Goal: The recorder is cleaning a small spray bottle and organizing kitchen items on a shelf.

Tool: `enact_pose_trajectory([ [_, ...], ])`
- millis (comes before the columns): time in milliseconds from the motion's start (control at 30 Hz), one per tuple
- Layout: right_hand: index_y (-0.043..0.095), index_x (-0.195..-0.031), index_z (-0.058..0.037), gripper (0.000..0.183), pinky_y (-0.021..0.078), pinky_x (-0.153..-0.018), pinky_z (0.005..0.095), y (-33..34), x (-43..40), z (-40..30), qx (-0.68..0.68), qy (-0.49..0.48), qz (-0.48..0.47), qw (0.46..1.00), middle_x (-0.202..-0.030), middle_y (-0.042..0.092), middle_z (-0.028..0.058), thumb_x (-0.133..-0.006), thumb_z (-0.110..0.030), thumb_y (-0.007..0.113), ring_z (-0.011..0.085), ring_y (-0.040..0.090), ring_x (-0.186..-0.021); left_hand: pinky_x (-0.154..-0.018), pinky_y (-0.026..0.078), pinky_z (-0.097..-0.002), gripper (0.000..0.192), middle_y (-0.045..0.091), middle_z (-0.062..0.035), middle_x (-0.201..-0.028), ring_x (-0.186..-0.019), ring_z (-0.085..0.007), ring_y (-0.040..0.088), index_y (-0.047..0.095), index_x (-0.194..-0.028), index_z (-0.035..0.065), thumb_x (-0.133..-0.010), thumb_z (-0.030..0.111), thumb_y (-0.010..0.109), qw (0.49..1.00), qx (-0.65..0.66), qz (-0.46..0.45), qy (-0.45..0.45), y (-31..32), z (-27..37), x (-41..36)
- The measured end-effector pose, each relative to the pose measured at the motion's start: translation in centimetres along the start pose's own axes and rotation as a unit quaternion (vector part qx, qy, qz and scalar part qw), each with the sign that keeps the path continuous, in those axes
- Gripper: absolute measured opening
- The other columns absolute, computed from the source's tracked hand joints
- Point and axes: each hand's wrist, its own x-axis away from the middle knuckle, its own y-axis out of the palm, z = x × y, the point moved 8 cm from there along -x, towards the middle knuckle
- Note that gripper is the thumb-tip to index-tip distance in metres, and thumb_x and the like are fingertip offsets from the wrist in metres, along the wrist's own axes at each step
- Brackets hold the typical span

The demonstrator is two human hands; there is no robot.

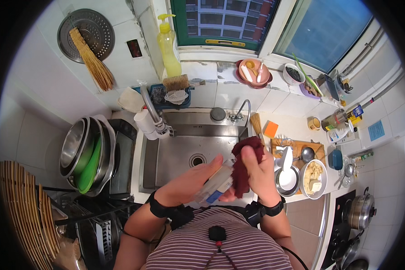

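My left hand (pixel 185 184) grips a translucent container (pixel 217 182) with a blue patch near its lower end. The container is tilted, and its upper end points away from me. A dark red cloth (pixel 240 172) is bunched in my right hand (pixel 261 172), thumb on top. The cloth presses against the right side of the container and covers part of it. Both hands are over the front right part of the stainless steel sink (pixel 175 158). A round drain (pixel 197 161) shows in the sink's floor.
A faucet with a white filter (pixel 145 123) leans over the sink's left; a thin curved tap (pixel 246 111) stands behind. Right of my hands are a cutting board (pixel 316 148), a ladle (pixel 307 154) and a white bowl of food (pixel 313 179). Nested metal basins (pixel 104 152) stand left.
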Motion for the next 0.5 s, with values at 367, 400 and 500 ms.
enact_pose_trajectory([
  [367, 0.060, -0.102, -0.0048, 0.046, 0.0407, -0.057, 0.0252, -3.6, -1.3, 1.3, -0.219, 0.069, 0.238, 0.944, -0.079, 0.058, 0.0005, -0.094, -0.047, 0.046, 0.0100, 0.051, -0.064, -0.054, 0.047, -0.0217, 0.046, 0.057, -0.0088, -0.102, -0.074, -0.0113, 0.058, 0.032, -0.132, 0.0064, -0.099, 0.038, 0.038, 0.987, -0.007, 0.106, 0.118, -1.0, -0.4, -0.3],
  [400, 0.056, -0.110, -0.0068, 0.050, 0.0453, -0.065, 0.0268, -2.8, -1.9, 1.7, -0.344, 0.103, 0.150, 0.921, -0.086, 0.060, 0.0033, -0.093, -0.052, 0.044, 0.0142, 0.056, -0.073, -0.051, 0.045, -0.0209, 0.045, 0.056, -0.0088, -0.099, -0.070, -0.0110, 0.057, 0.031, -0.131, 0.0075, -0.099, 0.040, 0.036, 0.978, 0.037, 0.129, 0.159, -1.8, -0.3, -0.6],
  [500, 0.048, -0.120, -0.0057, 0.065, 0.0466, -0.072, 0.0309, -0.7, -1.8, 0.6, -0.401, 0.071, 0.155, 0.900, -0.089, 0.060, 0.0065, -0.091, -0.063, 0.035, 0.0169, 0.056, -0.083, -0.055, 0.045, -0.0235, 0.043, 0.055, -0.0095, -0.096, -0.068, -0.0149, 0.055, 0.035, -0.125, 0.0052, -0.099, 0.038, 0.036, 0.960, 0.057, 0.176, 0.213, -2.6, -0.4, -1.2],
])
